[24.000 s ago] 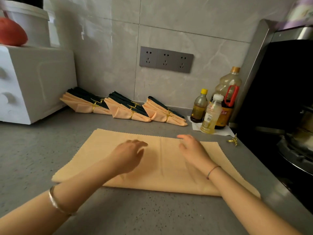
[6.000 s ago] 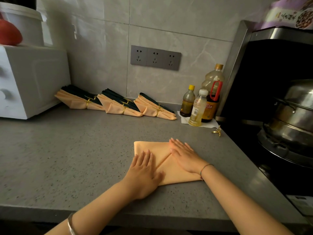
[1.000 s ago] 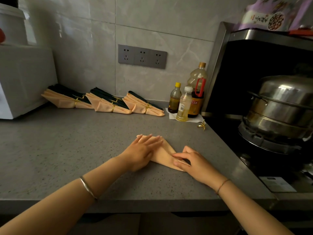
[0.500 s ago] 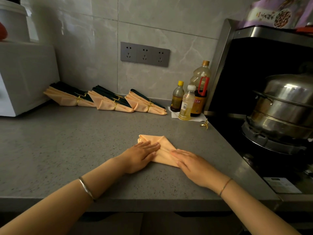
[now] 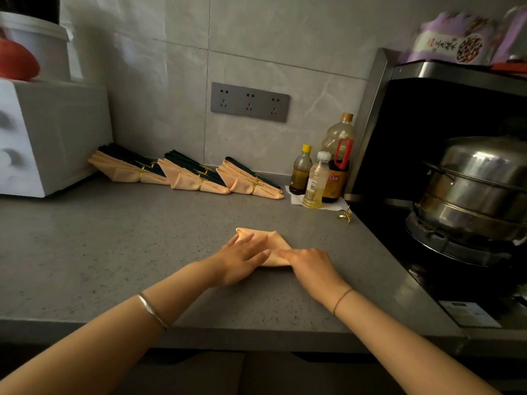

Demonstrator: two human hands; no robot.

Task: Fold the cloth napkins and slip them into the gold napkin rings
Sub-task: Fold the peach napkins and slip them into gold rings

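Peach napkin (image 5: pixel 275 238) lies folded into a small wedge on the grey bench (image 5: pixel 114 252), towards the front edge and a little right of centre. Left hand (image 5: pixel 242 259) lies flat on the napkin's left part, fingers straight and close together; grip flat, nothing pinched. Right hand (image 5: pixel 312 269) lies palm down on the napkin's near right corner, fingers straight and pointing left; grip likewise flat, pressing the cloth, not curled round it. The two sets of fingertips are just beside each other; whether they touch, cannot tell. Silver bangle (image 5: pixel 152 310) on the left forearm, thin cord (image 5: pixel 342 300) on the right wrist. One loose gold ring (image 5: pixel 345 215) lies at the bench's right edge beside the stove, well apart from the napkin. At the back, along the tiled wall, three finished bundles in a row: left bundle (image 5: pixel 128 168), middle bundle (image 5: pixel 194 178), right bundle (image 5: pixel 251 182), each of peach and dark green cloth with a gold band round it. Right of them three bottles stand on a sheet of paper (image 5: pixel 339 205): a small dark bottle (image 5: pixel 302 171), a pale bottle (image 5: pixel 316 181) in front, a big bottle (image 5: pixel 339 155) with a red handle behind. Grey socket strip (image 5: pixel 249 101) on the wall above. White appliance (image 5: pixel 54 132) at far left. Steel pot (image 5: pixel 479 183) on the stove at right.
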